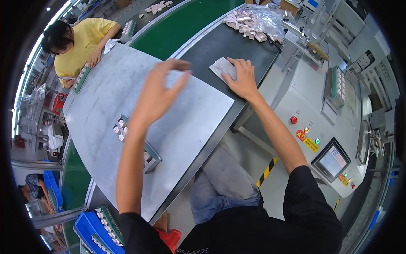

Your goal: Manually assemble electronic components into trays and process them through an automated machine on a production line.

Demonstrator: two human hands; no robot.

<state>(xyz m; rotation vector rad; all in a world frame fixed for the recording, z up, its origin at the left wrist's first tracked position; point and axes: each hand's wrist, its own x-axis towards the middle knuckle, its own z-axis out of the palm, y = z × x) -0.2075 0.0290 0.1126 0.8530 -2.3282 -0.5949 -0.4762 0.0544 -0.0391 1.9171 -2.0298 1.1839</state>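
Observation:
My left hand [160,91] hangs over the grey metal table [203,110], smeared by motion. Its thumb and fingers are apart and nothing shows between them. Under my left forearm lies a long green-and-metal holder [153,153] with small pale pink blocks [122,130] in it; my arm hides its middle. My right hand [243,78] grips a flat, pale grey ribbed piece [221,67], thumb at the near edge and fingers at the far one. That piece is on or just above the dark belt [203,59] beyond the table; I cannot tell which.
Loose pale blocks [243,23] and clear plastic bags [269,22] lie farther along the belt. At right stands a white machine [292,101] with a screen [331,159] and a filled holder [337,86]. A co-worker in yellow [80,44] handles another holder. A blue bin [91,226] is lower left.

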